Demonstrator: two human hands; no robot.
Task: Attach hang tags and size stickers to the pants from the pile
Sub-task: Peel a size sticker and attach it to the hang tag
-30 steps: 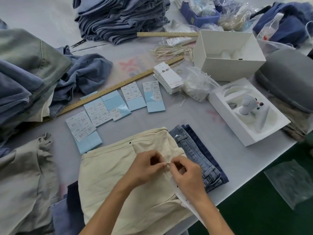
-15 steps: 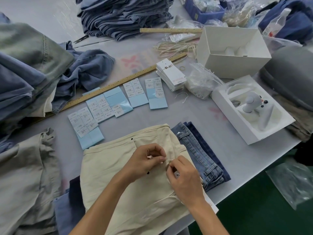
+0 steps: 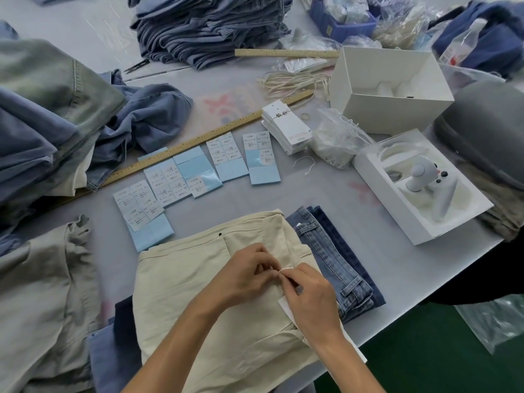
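Cream pants [image 3: 198, 279] lie flat on the grey table [image 3: 354, 259] in front of me, over folded blue jeans [image 3: 334, 251]. My left hand [image 3: 246, 270] and my right hand [image 3: 309, 299] meet above the cream pants' waist area and both pinch a thin white string [image 3: 285, 269]. A white hang tag [image 3: 286, 307] lies partly hidden under my right hand and wrist. Sheets of size stickers [image 3: 198, 171] on blue backing are spread beyond the pants. A stack of white hang tags [image 3: 286, 129] sits behind them.
Piles of blue and grey pants [image 3: 42, 117] fill the left, with another denim stack [image 3: 209, 26] at the back. A long wooden ruler [image 3: 204, 137], loose strings [image 3: 295, 83], a plastic bag [image 3: 337, 140] and two white boxes [image 3: 391, 89] [image 3: 419, 188] occupy the right.
The view has shifted slightly. My hands have stayed together over the cream pants, and the string now shows between my fingertips again.
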